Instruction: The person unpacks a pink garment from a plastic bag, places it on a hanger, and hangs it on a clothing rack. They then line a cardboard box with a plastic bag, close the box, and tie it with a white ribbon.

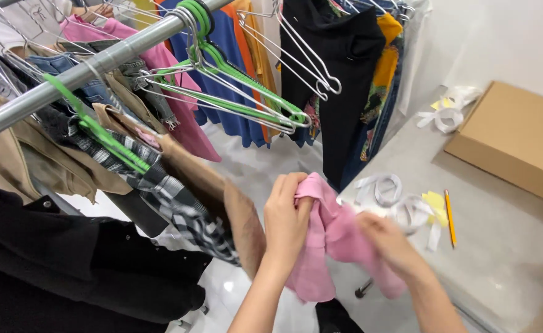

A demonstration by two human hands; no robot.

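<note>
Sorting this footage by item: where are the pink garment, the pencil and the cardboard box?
pink garment (333, 237), head view, middle of the cloth between the hands
pencil (449, 217), head view, mid-shaft
cardboard box (518, 139), head view, top face

Rail (92, 65) crosses upper left, slanting up to the right; hangers (234, 92) and hung clothes (339, 68) on it; bench (506, 246) at right; box (518, 139) on its far right part; tape rolls (387, 188) near its left edge; pencil (449, 227) just right of them; garment (333, 237) between both hands, left hand (287, 216), right hand (389, 240), before bench edge.
</note>
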